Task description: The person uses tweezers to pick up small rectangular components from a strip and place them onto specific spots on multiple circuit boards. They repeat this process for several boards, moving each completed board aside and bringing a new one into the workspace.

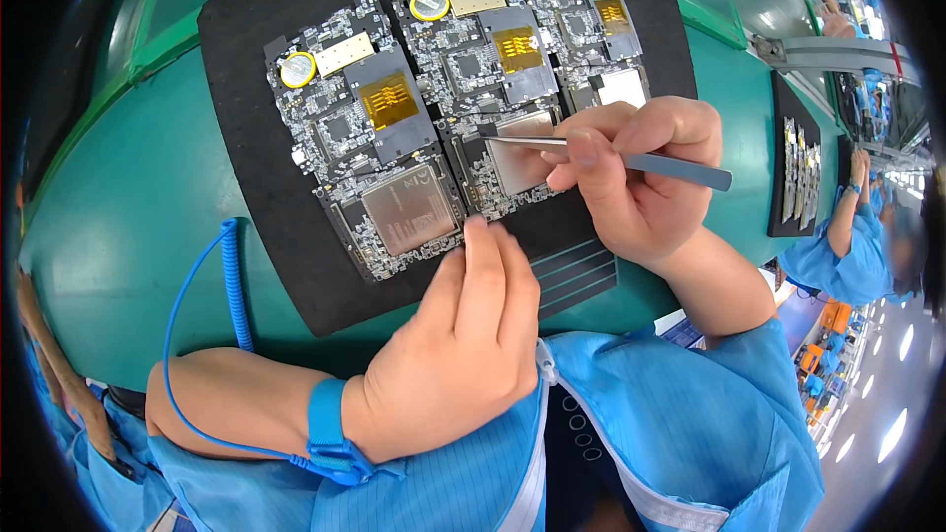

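Three green-black circuit boards lie side by side on a black mat (236, 59): a left board (330, 128), a middle board (468, 64) and a right board (579, 25). Each carries a round coin cell and a patch of amber tape. My right hand (645, 172) pinches grey metal tweezers (680, 169), whose tips reach over the middle board beside its silver shield. A small dark bit shows at the tips; whether they grip it I cannot tell. My left hand (458, 345) holds nothing visible, fingers stretched out, its slightly blurred fingertips at the near edge of the middle board.
A blue wrist strap (327, 424) on my left wrist joins a coiled blue cord (234, 286) across the green table (108, 197). Another black mat with boards (801, 172) lies at the right. Beyond it a person in blue (838, 246) sits, and a grey metal bar (838, 56) stands nearby.
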Tool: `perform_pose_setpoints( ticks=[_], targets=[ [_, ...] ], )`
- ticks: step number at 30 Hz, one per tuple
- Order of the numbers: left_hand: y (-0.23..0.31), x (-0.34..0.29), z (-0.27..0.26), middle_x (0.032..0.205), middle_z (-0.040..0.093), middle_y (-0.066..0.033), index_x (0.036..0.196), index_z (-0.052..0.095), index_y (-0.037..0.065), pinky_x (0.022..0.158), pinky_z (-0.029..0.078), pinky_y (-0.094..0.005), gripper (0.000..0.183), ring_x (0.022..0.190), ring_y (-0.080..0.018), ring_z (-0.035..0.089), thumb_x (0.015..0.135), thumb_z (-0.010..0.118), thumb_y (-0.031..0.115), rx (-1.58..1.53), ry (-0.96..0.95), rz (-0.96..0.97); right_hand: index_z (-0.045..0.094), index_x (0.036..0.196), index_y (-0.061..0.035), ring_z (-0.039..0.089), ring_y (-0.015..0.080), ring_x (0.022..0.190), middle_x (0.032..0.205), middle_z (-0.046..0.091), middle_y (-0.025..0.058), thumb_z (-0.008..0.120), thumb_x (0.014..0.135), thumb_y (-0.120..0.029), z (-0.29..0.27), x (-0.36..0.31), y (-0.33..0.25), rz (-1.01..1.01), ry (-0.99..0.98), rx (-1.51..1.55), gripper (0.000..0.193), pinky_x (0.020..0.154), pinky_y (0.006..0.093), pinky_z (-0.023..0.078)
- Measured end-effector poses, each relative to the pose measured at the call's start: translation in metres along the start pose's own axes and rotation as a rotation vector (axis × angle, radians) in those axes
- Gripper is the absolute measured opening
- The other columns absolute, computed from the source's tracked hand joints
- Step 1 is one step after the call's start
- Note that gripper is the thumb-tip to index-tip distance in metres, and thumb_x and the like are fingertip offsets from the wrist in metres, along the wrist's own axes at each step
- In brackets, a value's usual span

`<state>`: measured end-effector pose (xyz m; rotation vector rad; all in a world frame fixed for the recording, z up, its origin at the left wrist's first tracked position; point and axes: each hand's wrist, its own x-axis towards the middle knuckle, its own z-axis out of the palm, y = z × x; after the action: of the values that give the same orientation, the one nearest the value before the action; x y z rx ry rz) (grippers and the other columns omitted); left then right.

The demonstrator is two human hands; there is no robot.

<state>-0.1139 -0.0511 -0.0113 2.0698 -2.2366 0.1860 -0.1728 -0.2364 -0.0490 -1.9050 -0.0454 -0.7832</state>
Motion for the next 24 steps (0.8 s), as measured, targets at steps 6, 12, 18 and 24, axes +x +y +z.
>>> perform_pose_setpoints(
  ticks=[6, 12, 18, 24],
  targets=[
    [0.021, -0.023, -0.003, 0.088, 0.063, -0.0248, 0.086, 0.064, -0.015, 0.074, 0.052, -0.0343, 0.039, 0.087, -0.0365, 0.06, 0.066, 0.053, 0.016, -0.171, -0.023, 0.228, 0.029, 0.098, -0.0068, 0.052, 0.0114, 0.043, 0.071, 0.059, 0.0199, 0.044, 0.093, -0.002, -0.013, 0.0, -0.027, 0.3, 0.043, 0.207, 0.017, 0.041, 0.0194, 0.046],
    [0.04, -0.031, -0.002, 0.093, 0.063, -0.0277, 0.09, 0.064, -0.016, 0.077, 0.053, -0.0371, 0.037, 0.092, -0.0397, 0.061, 0.069, 0.052, 0.012, -0.188, -0.091, 0.291, 0.031, 0.097, -0.0029, 0.054, 0.0077, 0.047, 0.066, 0.057, 0.0113, 0.053, 0.086, 0.007, -0.029, -0.078, -0.063, 0.383, 0.017, 0.332, 0.027, 0.046, 0.0214, 0.048],
    [0.043, -0.024, -0.007, 0.102, 0.059, -0.0293, 0.094, 0.062, -0.015, 0.076, 0.055, -0.0366, 0.026, 0.093, -0.0384, 0.061, 0.077, 0.057, 0.004, -0.18, -0.123, 0.238, 0.033, 0.093, -0.0023, 0.055, 0.0083, 0.049, 0.066, 0.058, 0.0126, 0.053, 0.086, 0.006, -0.027, -0.117, -0.065, 0.369, 0.036, 0.292, 0.022, 0.047, 0.0208, 0.047],
    [0.045, -0.025, 0.0, 0.1, 0.06, -0.0261, 0.098, 0.063, -0.009, 0.079, 0.054, -0.0382, 0.026, 0.095, -0.0383, 0.061, 0.079, 0.057, 0.006, -0.225, -0.101, 0.183, 0.035, 0.093, -0.0017, 0.059, 0.0099, 0.053, 0.072, 0.06, 0.0142, 0.055, 0.086, 0.004, -0.022, -0.119, -0.068, 0.439, 0.042, 0.229, 0.022, 0.05, 0.0213, 0.05]
  ],
)
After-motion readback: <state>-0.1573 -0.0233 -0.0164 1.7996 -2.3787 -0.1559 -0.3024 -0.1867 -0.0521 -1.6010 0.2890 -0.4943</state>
